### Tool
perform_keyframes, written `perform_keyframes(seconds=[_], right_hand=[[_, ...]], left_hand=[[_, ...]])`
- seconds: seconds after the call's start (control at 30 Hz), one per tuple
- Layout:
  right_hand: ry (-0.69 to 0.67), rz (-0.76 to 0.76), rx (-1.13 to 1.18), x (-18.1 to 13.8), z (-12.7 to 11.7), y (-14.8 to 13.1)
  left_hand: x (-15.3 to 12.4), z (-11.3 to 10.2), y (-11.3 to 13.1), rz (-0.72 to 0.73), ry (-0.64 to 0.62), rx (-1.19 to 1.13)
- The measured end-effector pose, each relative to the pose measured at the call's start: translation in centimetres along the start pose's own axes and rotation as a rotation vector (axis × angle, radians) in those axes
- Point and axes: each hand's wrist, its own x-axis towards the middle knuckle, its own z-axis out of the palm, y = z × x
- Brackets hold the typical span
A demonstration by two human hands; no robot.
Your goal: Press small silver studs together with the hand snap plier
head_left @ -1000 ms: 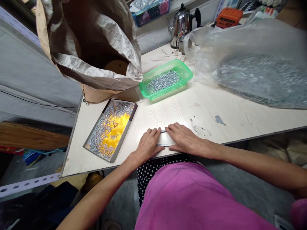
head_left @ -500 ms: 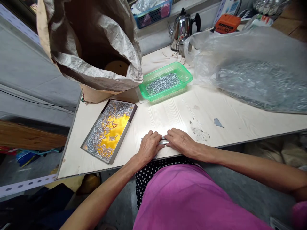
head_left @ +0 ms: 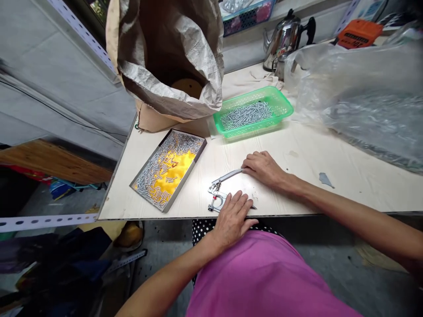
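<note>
A small metal hand tool [head_left: 217, 197] with a long thin lever [head_left: 228, 176] lies on the pale wood-grain table [head_left: 297, 176] near its front edge. My left hand [head_left: 233, 216] lies flat beside the tool's base, fingers stretched out and touching it. My right hand [head_left: 263, 167] rests further back with curled fingers pinching the lever's far end. A grey tray with yellow lining [head_left: 168, 168], holding many small silver screws, sits to the left of the tool.
A green basket of screws [head_left: 253, 112] stands behind the hands. A big open paper sack [head_left: 172, 57] rises at the back left. A clear plastic bag of screws [head_left: 363, 101] fills the right. A steel kettle [head_left: 287, 37] and an orange device [head_left: 358, 33] stand at the back.
My hands, which lay together covering the tool, have parted. The right hand moved back to the lever's end, the left drew toward the table edge, and the tool now shows. The view shifted left.
</note>
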Motion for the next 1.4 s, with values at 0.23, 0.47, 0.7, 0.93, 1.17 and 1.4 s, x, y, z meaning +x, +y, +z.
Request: perform_keyframes(seconds=[0.23,0.47,0.7,0.93,1.17,1.4], right_hand=[[-0.049,-0.315,-0.021,2.7,-1.3,-5.7],[-0.114,-0.760,0.069,4.1,1.8,-11.1],[0.121,-0.592,0.140,6.5,1.2,-10.4],[0.553,-0.047,-0.104,11.8,-8.8,-2.9],[0.226,-0.209,0.154,5.5,-7.2,-5.3],[-0.094,-0.132,0.224,-2.7,-0.8,-7.8]], left_hand=[[0.3,-0.5,-0.2,0.002,0.023,-0.092],[-3.2,-4.5,0.5,0.221,0.245,-0.046],[-5.5,-12.1,-10.1,-0.399,0.401,0.387],[-4.6,-12.4,-17.2,-0.565,-0.026,0.524],[-4.1,-12.5,-18.1,-0.420,-0.158,0.552],[-3.3,-13.0,-15.5,-0.444,0.007,0.261]])
